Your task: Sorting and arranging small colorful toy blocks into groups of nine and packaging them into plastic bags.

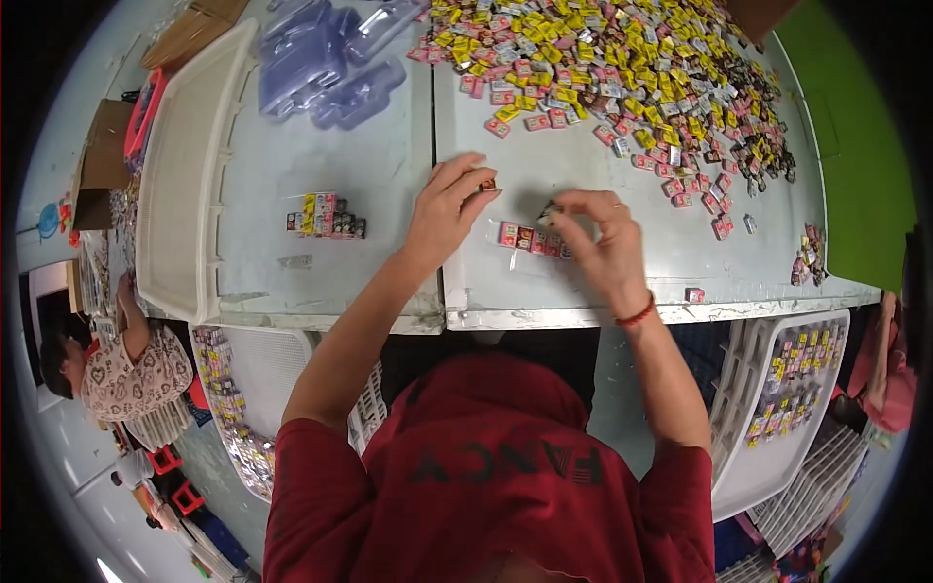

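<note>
Above the table point(389, 262), my left hand point(445, 207) pinches a small brown-and-orange box point(489, 184) at its fingertips. To its right, my right hand point(607, 238) holds a small dark box point(549, 211) between thumb and fingers. Just below that box lies a short row of small pink and brown boxes point(530, 239), on or beside a piece of clear film point(522, 264); my right hand hides the row's right end. Farther left sits a block of small pink, yellow and dark boxes point(326, 216), with another scrap of clear film point(294, 261) near it.
A large heap of small boxes point(603, 78) covers the far right. Clear bluish plastic trays point(326, 63) lie at the far left, beside a white bin point(185, 175). White trays of packed boxes point(792, 418) stand below the table at both sides. Other people point(136, 374) work nearby.
</note>
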`<move>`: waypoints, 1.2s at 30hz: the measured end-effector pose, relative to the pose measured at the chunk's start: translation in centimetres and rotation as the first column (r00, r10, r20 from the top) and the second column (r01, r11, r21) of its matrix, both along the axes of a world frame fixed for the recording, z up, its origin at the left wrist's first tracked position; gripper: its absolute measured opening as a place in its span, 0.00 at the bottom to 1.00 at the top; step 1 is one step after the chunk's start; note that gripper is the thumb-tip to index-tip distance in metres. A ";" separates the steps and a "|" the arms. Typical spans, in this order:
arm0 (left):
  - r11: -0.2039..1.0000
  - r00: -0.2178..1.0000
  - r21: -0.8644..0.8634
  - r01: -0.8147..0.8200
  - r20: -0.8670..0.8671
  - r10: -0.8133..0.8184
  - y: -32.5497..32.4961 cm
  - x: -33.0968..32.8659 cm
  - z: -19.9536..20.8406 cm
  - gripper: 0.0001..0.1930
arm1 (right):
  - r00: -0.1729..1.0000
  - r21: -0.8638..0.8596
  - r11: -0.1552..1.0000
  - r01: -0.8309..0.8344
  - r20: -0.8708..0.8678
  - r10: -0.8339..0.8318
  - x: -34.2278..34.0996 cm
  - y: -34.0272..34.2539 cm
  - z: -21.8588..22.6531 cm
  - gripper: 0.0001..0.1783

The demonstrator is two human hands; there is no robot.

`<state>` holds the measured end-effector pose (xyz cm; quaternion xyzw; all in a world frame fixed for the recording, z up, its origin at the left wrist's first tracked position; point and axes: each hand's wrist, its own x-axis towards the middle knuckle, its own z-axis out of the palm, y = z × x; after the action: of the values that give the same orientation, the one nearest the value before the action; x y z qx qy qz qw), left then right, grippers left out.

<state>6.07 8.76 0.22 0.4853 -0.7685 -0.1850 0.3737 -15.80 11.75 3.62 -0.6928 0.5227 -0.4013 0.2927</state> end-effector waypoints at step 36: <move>0.945 0.944 -0.114 0.308 0.159 -0.289 2.8 1.0 -0.2 0.13 | 0.892 -0.227 0.972 0.061 -0.425 -0.156 1.2 5.0 -1.7 0.17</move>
<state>7.10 11.55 0.04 0.3481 -0.8684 -0.1517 0.3190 -14.65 16.73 1.96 -0.7619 0.5686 -0.3023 0.0701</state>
